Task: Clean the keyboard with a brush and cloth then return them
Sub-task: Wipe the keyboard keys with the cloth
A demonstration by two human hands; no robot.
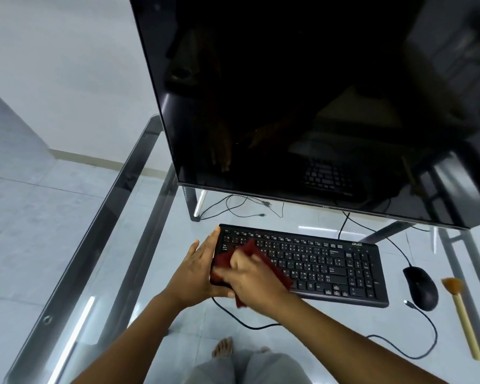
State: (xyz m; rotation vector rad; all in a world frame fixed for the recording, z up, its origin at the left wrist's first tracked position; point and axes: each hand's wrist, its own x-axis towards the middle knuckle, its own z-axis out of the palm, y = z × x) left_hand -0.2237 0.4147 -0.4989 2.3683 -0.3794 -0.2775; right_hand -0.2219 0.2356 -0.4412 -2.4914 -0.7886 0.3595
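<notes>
Right hand (250, 275) grips the soft, limp cloth (273, 267) over the keyboard (316, 261)'s left keys; flat left hand (197, 266) braces its likely-light left edge.

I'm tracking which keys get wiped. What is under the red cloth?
The left end of the black keyboard, on the glass table. The right hand holds the cloth against it; the keys beneath are covered.

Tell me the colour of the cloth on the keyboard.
Dark red. The soft maroon cloth on the black keyboard shows best in the head view.
</notes>
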